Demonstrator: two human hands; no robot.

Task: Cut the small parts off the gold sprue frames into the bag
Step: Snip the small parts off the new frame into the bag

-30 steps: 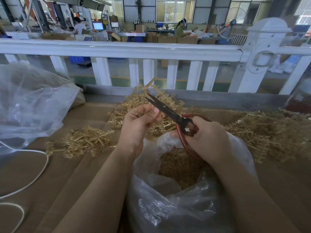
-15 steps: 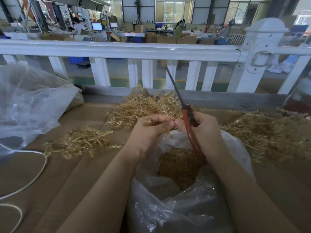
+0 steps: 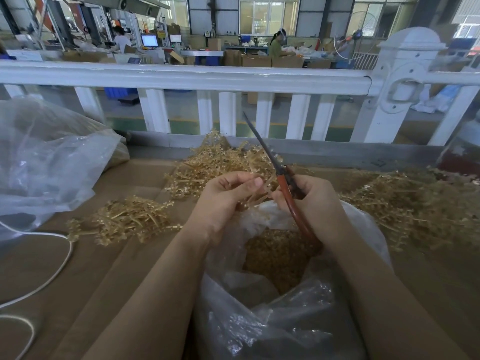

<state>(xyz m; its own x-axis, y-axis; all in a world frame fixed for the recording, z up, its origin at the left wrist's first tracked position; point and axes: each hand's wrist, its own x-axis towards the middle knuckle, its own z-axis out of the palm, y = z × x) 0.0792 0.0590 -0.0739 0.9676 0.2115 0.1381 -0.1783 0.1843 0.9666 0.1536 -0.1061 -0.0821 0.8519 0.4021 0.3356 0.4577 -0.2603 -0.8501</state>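
the bag [image 3: 298, 320] sits open between the forearms, and a deep layer of cut parts [image 3: 279, 258] already fills its bottom, so a good share of the work looks done. the left hand [image 3: 223, 201] pinches a gold sprue [image 3: 255, 197] between thumb and curled fingers, right over the bag's mouth. the right hand [image 3: 309, 198] grips the scissors [image 3: 281, 178] by the red handles, blades together and pointing up and away, not on the sprue; no cut is under way just now. plenty is left: a heap of sprues [image 3: 220, 165] lies just beyond the hands, a bigger pile [image 3: 415, 203] spreads to the right, and a smaller bunch [image 3: 130, 222] lies to the left. whether that left bunch is already stripped, i cannot tell.
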